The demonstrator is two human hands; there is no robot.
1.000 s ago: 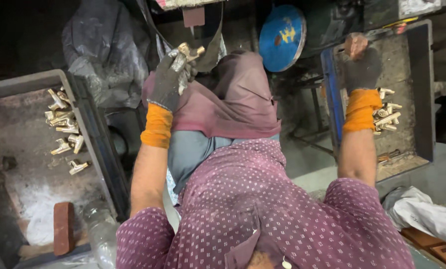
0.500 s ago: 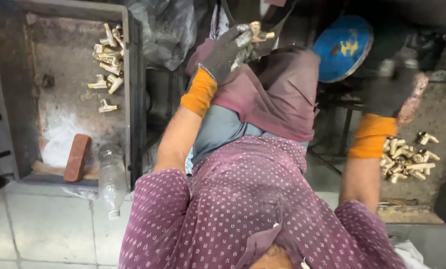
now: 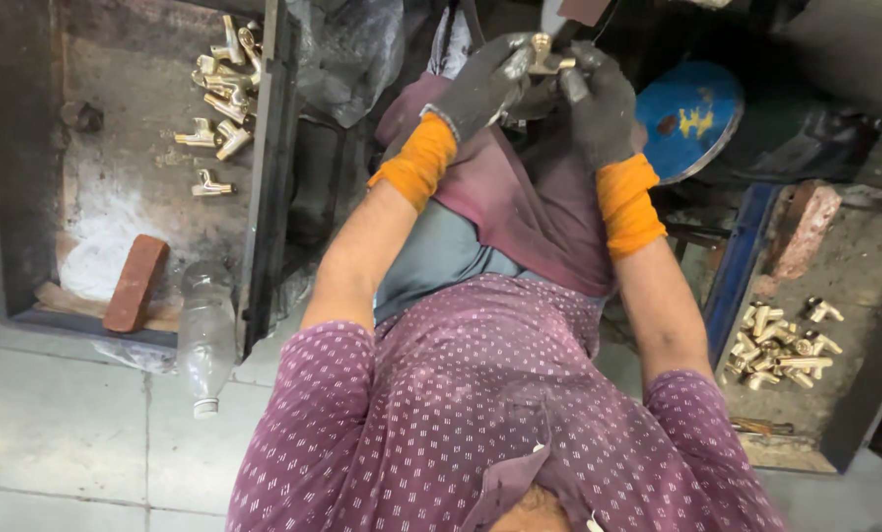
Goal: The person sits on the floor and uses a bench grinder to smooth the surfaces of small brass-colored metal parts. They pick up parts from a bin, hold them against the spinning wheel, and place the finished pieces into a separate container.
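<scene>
Both my hands wear dark gloves with orange cuffs and meet at the top centre of the head view. My left hand [image 3: 480, 89] and my right hand [image 3: 599, 103] together grip a small brass fitting [image 3: 544, 54], held up in front of me. A pile of similar brass fittings [image 3: 226, 69] lies in the dusty metal tray [image 3: 27, 197] on my left. Another heap of brass fittings [image 3: 781, 345] lies in the tray [image 3: 727, 286] on my right. My lap is covered by a maroon cloth [image 3: 520, 217].
A red brick [image 3: 135, 283] lies in the left tray, with a transparent plastic bottle [image 3: 204, 335] beside the tray on the tiled floor. A blue round disc [image 3: 692, 118] stands right of my hands. A pinkish stone block [image 3: 801, 227] rests in the right tray.
My right hand has come in from the right tray side and joined the left hand on the brass fitting. The view has swung left and downward.
</scene>
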